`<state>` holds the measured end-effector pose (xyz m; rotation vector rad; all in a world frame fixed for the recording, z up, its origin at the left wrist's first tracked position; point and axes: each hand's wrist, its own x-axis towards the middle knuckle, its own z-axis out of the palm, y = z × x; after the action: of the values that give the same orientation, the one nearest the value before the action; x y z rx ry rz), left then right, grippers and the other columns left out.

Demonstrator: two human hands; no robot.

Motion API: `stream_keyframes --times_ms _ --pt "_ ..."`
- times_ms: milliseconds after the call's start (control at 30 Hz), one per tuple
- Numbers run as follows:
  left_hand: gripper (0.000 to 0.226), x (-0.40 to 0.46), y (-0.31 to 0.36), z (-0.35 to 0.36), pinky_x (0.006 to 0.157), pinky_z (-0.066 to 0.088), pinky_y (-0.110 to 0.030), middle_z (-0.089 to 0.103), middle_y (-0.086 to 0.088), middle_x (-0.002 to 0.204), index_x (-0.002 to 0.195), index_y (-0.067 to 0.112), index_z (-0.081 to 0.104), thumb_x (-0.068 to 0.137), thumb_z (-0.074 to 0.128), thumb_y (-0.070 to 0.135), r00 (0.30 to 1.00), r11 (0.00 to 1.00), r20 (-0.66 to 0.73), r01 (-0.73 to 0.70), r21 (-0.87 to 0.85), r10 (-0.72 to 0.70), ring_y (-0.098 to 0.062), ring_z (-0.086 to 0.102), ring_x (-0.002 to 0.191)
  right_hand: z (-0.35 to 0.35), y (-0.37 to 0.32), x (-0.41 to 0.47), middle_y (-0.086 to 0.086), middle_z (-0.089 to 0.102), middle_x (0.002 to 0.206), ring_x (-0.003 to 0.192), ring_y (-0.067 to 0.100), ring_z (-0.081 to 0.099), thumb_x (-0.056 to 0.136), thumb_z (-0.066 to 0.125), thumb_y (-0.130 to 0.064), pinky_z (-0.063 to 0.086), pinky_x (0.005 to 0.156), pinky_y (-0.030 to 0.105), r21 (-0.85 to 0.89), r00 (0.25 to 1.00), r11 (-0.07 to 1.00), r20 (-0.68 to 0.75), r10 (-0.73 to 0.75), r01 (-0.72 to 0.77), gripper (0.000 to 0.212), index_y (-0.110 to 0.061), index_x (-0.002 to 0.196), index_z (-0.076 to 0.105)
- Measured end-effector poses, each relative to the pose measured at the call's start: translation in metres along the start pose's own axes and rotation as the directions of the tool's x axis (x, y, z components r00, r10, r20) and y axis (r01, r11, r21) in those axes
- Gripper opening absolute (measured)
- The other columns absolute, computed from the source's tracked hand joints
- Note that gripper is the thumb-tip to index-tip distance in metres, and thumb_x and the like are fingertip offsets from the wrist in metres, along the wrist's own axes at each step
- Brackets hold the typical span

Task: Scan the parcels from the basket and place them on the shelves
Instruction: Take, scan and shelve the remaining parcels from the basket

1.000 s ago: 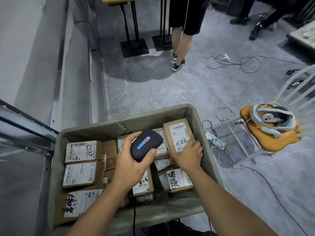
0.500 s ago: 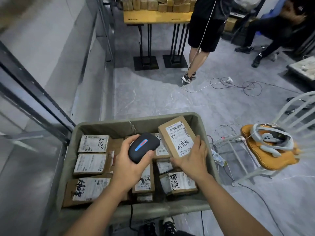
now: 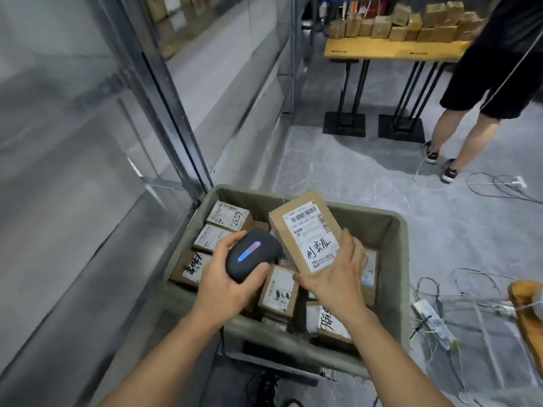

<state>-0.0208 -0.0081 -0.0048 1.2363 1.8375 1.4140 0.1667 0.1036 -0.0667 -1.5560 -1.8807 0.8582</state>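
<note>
Shelving: grey metal shelf frame [image 3: 164,92] stands at our left, beside the basket.
Left hand: our left hand [image 3: 226,284] grips the black oval handheld scanner [image 3: 252,254], fingers wrapped round it.
Basket: grey fabric basket [image 3: 393,259] holds more brown labelled cardboard parcels [image 3: 227,215].
Right hand: our right hand [image 3: 338,277] holds the brown cardboard parcel with a white label [image 3: 308,233], fingers clasping its lower end, tilted above the basket.

Tilted brown labelled parcel [image 3: 305,230] above grey basket [image 3: 393,230] of parcels, beside black scanner [image 3: 252,254]
</note>
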Motion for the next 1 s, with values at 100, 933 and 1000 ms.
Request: stream_keyframes --times_ms 100,933,1000 --pt "0.062 -0.019 0.007 -0.018 0.083 0.05 -0.011 0.067 0.028 0.117 0.125 0.043 0.054 0.069 0.079 0.053 0.997 0.998 -0.082 0.003 0.06 0.002 -0.002 0.068 0.106 0.003 -0.014 -0.003 -0.005 0.01 0.15 0.141 0.014 0.01 0.052 0.097 -0.048 0.014 0.118 0.031 0.03 0.988 0.992 0.088 -0.123 0.121 0.144 -0.013 0.158 0.006" --pt "0.069 -0.228 0.062 -0.189 0.078 0.051 -0.013 0.067 0.03 0.112 0.13 0.04 0.052 0.068 0.076 0.057 0.822 0.902 -0.568 0.223 0.369 0.029 -0.003 0.07 0.093 0.073 -0.159 -0.119 -0.011 0.009 0.152 0.143 0.011 0.008 0.058 0.092 -0.055 0.011 0.118 0.035 0.306 0.471 0.675 0.527 -0.708 0.672 0.14 -0.024 0.159 0.001" --pt "0.069 -0.254 0.068 -0.201 0.078 0.053 -0.016 0.068 0.029 0.11 0.131 0.04 0.051 0.069 0.076 0.057 0.834 0.865 -0.551 0.25 0.435 0.036 -0.003 0.07 0.09 0.073 -0.168 -0.133 -0.012 0.007 0.154 0.144 0.01 0.006 0.059 0.093 -0.053 0.008 0.117 0.035 0.324 0.397 0.629 0.554 -0.732 0.707 0.14 -0.022 0.16 0.001"
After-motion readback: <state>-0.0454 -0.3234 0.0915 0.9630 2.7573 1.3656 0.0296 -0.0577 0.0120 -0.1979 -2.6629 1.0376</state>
